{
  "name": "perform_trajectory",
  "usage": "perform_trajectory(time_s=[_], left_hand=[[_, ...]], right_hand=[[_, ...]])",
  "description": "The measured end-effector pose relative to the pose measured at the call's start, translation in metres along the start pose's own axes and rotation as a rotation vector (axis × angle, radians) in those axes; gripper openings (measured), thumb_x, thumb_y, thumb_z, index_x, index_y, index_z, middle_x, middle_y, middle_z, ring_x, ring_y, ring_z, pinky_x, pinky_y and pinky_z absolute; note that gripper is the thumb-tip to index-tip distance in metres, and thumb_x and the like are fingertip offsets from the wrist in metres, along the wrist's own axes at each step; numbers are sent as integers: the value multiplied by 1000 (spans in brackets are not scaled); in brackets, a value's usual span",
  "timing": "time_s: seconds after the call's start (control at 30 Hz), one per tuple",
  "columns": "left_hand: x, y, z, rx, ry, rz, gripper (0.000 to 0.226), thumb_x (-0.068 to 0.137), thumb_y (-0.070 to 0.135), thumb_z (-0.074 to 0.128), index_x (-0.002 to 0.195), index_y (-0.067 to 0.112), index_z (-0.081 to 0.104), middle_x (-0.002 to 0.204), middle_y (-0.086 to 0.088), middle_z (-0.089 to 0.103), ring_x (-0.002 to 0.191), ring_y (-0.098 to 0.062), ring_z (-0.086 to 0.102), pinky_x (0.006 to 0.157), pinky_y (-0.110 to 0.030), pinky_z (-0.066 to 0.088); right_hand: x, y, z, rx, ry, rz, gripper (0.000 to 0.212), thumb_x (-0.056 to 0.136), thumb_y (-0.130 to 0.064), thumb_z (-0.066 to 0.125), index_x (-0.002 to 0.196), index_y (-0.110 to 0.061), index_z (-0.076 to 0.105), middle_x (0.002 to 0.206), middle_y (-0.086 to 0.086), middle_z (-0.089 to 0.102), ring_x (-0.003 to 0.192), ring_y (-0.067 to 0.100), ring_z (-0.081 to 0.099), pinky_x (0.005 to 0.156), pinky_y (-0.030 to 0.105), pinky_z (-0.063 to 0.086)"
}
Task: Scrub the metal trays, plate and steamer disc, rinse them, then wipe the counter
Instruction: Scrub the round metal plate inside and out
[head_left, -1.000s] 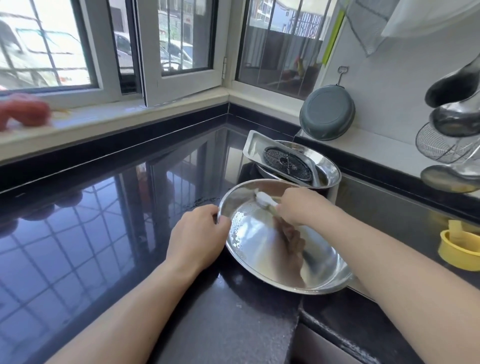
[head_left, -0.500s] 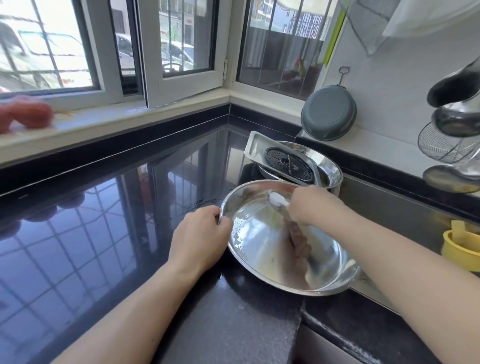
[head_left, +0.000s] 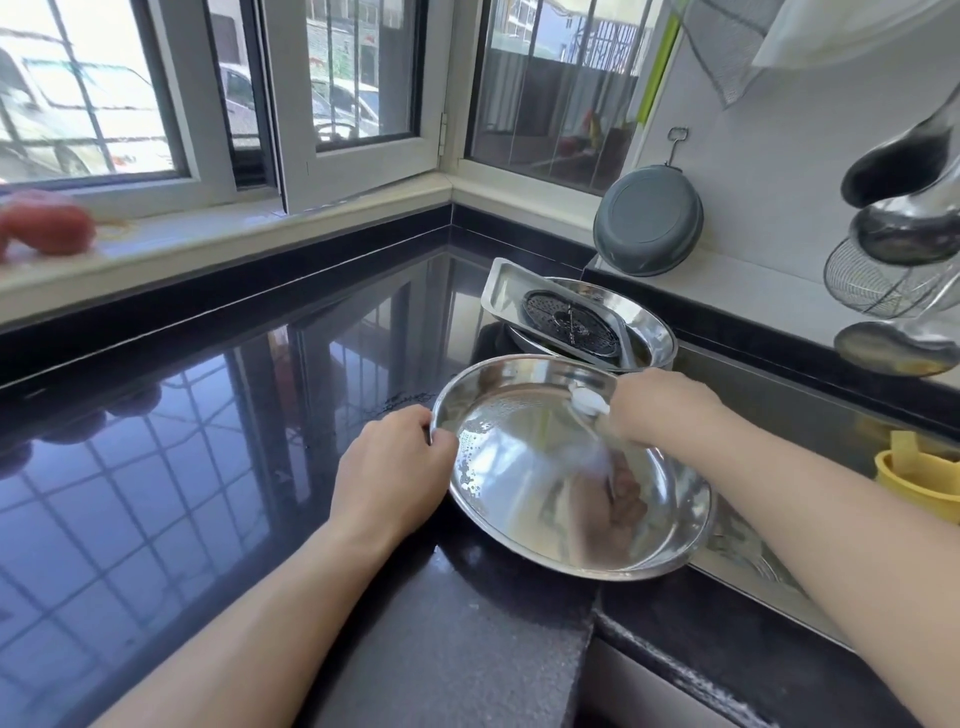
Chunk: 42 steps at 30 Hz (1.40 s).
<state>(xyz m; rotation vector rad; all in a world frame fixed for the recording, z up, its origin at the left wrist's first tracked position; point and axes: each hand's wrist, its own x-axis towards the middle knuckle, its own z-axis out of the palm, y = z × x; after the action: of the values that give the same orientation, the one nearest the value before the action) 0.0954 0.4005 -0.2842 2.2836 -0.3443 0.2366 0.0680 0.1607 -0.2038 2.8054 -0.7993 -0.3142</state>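
Note:
A round steel plate (head_left: 519, 457) lies tilted at the sink's left edge, wet with droplets. My left hand (head_left: 389, 467) grips its left rim. My right hand (head_left: 660, 410) holds a white scrubber (head_left: 589, 402) against the plate's upper right inside wall; the scrubber is blurred. Behind the plate, a rectangular metal tray (head_left: 506, 288) leans in a round steel basin (head_left: 652, 327), with the dark perforated steamer disc (head_left: 571, 325) resting on it.
Glossy black counter (head_left: 208, 441) spreads to the left. A sink (head_left: 779, 405) lies under my right arm. A yellow cup (head_left: 919, 480) sits at right, a grey pan (head_left: 649, 226) hangs on the wall, and ladles with a wire strainer (head_left: 878, 291) hang at far right. Red fruit (head_left: 47, 228) rests on the sill.
My right hand has moved the scrubber from the plate's upper middle toward its upper right wall. My left hand keeps the same grip on the rim.

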Motion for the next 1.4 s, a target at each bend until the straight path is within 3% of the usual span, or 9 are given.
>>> perform_trajectory(time_s=[0.2,0.37,0.53,0.67,0.8,1.03,1.17,1.27,1.4], left_hand=[[0,1,0,1,-15,-5,27,88,23,49,69,5,42,64,-9,53,65,-29,48,55,-38,33],[1,-1,1,18,-31,-31,28,92,28,47,74,8,49,68,-5,59,71,-29,56,64,-41,47],[0,1,1,18,-45,-47,28,93,29,45,72,11,45,69,-5,59,71,-31,55,62,-40,43],[-1,3,-1,40,-62,-56,25,93,26,45,74,10,44,72,-6,59,74,-32,54,69,-42,48],[-2,5,-2,51,-68,-60,23,92,26,44,74,12,44,75,-7,60,77,-35,55,74,-45,51],[-4,8,-4,74,-85,-63,26,95,28,44,74,12,44,75,-7,60,77,-36,55,73,-45,50],[-3,7,-5,76,-80,-74,26,96,29,43,74,14,44,78,-8,62,80,-38,56,77,-46,51],[-3,8,-5,72,-93,-81,25,95,27,43,75,13,47,80,-9,63,81,-39,56,78,-46,52],[-6,11,-6,87,-100,-88,21,96,28,43,83,15,53,86,-9,66,86,-39,57,81,-47,52]], right_hand=[[6,-27,3,152,-67,-190,17,96,-26,53,101,-14,64,106,11,68,91,31,64,83,37,55],[-16,-55,6,25,-105,-441,41,108,-37,40,69,-27,45,98,7,61,93,26,57,75,30,38],[10,-28,4,-61,-21,-243,40,96,-25,44,127,-8,61,120,12,64,107,34,62,77,37,48],[-14,-40,11,14,-61,-445,29,103,-34,45,98,-14,65,96,8,63,100,32,64,78,37,48],[-50,-41,5,-52,-90,-657,44,105,-45,42,66,-24,45,80,-1,56,90,29,56,84,42,48],[14,-10,12,29,13,-234,28,100,-26,47,73,-20,50,89,9,59,81,32,57,71,39,48],[-21,-24,8,72,-73,-418,32,104,-35,44,89,-14,64,93,9,64,86,29,58,78,38,50],[-64,-36,10,0,-129,-626,43,105,-43,41,71,-20,52,83,3,59,91,29,59,86,42,50],[-51,-22,4,-110,-100,-601,42,108,-42,36,82,-17,57,94,6,60,91,30,55,79,37,43]])
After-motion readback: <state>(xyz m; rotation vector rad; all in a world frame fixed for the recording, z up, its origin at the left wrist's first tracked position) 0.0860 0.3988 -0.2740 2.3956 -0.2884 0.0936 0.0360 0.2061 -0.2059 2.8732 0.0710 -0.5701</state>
